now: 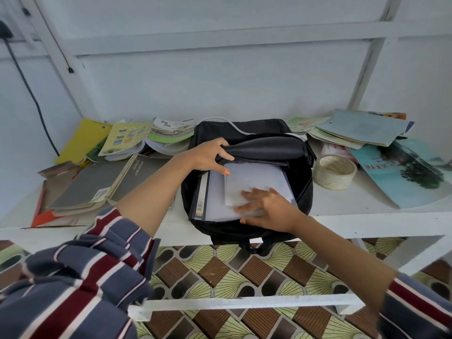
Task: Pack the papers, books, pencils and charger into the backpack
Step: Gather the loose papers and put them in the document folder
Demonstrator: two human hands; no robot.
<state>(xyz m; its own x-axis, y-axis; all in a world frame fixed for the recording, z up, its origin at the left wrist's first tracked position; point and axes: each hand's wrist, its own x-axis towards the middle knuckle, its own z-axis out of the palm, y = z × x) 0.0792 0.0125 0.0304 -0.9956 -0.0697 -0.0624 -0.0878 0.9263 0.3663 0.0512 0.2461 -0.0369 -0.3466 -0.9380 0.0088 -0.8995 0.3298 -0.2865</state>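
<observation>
Backpack (244, 129), black, lying open at the middle of a white surface (354, 204). Left hand (209, 155) curled round the raised flap (264, 149), gripping its edge. Right hand (266, 211) flat, fingers straight and spread, pressing on white papers (254, 177) inside the opening. Book (201, 194) with barcoded spine just left of the papers, also inside. White cable (234, 126) draped over the far edge of the bag. Loose books (97, 187) heaped on either side; tape roll (335, 172) just beside the bag on the right.

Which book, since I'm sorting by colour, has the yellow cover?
The yellow book at the far-left back corner of the shelf; the grey books and picture-covered books beside it differ.
</observation>
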